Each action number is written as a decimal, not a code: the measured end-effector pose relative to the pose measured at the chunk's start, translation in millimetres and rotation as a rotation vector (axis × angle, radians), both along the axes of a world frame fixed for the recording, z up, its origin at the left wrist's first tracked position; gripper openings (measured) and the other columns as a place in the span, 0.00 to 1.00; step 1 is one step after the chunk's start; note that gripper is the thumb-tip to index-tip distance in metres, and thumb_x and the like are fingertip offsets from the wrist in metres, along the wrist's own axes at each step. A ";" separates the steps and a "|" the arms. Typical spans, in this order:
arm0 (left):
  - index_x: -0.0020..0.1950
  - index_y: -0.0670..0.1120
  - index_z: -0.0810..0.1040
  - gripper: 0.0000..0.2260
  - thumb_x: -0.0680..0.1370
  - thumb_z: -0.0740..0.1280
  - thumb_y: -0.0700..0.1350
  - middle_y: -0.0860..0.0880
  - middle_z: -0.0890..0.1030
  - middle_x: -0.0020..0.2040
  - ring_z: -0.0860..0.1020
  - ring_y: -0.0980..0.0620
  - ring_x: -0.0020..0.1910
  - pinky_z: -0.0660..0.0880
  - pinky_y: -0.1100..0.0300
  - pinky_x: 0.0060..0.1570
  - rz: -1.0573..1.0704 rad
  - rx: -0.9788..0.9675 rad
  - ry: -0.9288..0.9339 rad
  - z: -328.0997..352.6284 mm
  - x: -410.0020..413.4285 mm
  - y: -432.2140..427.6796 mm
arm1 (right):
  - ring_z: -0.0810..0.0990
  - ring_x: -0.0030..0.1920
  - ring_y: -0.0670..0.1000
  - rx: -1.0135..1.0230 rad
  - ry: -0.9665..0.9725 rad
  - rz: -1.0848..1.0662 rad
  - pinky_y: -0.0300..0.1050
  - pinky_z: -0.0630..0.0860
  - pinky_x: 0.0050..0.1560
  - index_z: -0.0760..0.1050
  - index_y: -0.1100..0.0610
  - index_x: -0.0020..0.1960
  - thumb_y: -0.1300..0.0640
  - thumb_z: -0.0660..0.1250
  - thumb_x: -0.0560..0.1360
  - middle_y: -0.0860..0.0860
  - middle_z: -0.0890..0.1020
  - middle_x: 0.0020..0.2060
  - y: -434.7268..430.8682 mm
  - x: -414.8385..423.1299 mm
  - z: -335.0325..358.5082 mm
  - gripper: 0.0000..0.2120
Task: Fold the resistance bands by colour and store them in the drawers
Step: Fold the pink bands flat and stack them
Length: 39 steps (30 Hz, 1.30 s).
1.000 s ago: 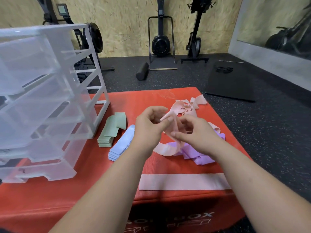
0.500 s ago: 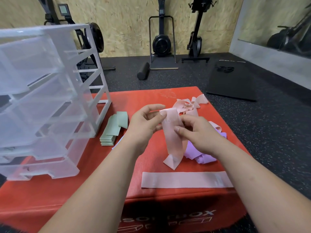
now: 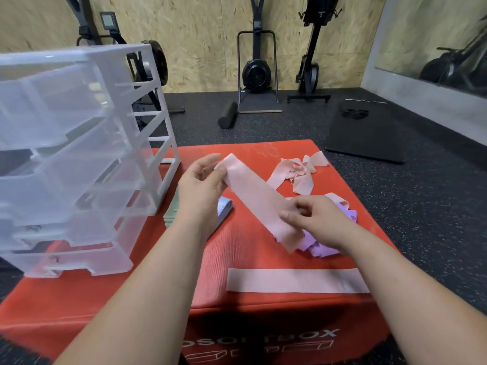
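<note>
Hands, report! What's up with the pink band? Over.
Left hand and right hand pinch pink band, held over red box. Pink tangle, purple tangle unfolded. Nothing blocking.

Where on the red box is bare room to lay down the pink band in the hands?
Bare: the middle, between the blue stack, the purple pile and the flat pink band; also the near-left corner before the drawer unit. Crowded: the right side, with the pink tangle and purple pile.

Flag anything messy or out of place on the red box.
Two untidy spots. A tangled pink heap sits knotted near the far right edge of the red box, and crumpled purple bands lie bunched under the right hand. The green stack and blue stack by the drawer unit look neatly folded. Nothing damaged.
</note>
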<state>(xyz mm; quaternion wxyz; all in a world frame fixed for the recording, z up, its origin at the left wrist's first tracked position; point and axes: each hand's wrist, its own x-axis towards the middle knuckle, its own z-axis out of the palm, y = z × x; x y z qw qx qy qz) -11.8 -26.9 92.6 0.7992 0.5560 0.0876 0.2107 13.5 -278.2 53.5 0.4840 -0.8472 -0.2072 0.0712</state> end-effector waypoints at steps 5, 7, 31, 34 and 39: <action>0.57 0.45 0.86 0.15 0.77 0.66 0.32 0.38 0.86 0.54 0.85 0.38 0.56 0.82 0.42 0.63 0.013 0.140 0.116 -8.1 -10.6 10.9 | 0.67 0.32 0.46 0.024 0.066 -0.004 0.47 0.63 0.40 0.83 0.49 0.44 0.44 0.77 0.75 0.48 0.71 0.30 -28.9 -14.8 19.3 0.09; 0.57 0.43 0.86 0.16 0.77 0.64 0.30 0.40 0.88 0.52 0.87 0.43 0.54 0.82 0.45 0.64 -0.054 0.094 0.178 -11.5 -18.0 11.1 | 0.77 0.37 0.48 -0.006 0.185 0.060 0.50 0.70 0.45 0.84 0.49 0.50 0.45 0.81 0.70 0.52 0.81 0.35 -40.1 -21.5 21.4 0.13; 0.62 0.37 0.80 0.16 0.76 0.73 0.27 0.35 0.84 0.54 0.87 0.41 0.44 0.86 0.54 0.45 -0.299 0.127 0.471 -69.0 -80.7 13.4 | 0.87 0.48 0.53 0.205 0.619 -0.318 0.49 0.82 0.48 0.83 0.51 0.61 0.39 0.76 0.74 0.51 0.88 0.50 -89.7 -69.7 -19.3 0.22; 0.60 0.40 0.81 0.18 0.74 0.72 0.25 0.37 0.80 0.48 0.84 0.44 0.38 0.85 0.55 0.43 -0.301 0.225 0.519 -87.7 -88.5 9.0 | 0.75 0.37 0.52 -0.009 0.514 -0.303 0.44 0.68 0.35 0.82 0.48 0.61 0.51 0.84 0.68 0.54 0.81 0.40 -89.8 -75.0 -32.8 0.23; 0.55 0.42 0.84 0.16 0.72 0.71 0.26 0.36 0.84 0.50 0.87 0.41 0.42 0.85 0.54 0.44 -0.266 0.371 0.567 -105.6 -92.4 9.0 | 0.81 0.32 0.54 -0.047 0.315 -0.419 0.51 0.84 0.41 0.83 0.58 0.57 0.72 0.77 0.68 0.61 0.83 0.38 -82.9 -75.3 -49.0 0.20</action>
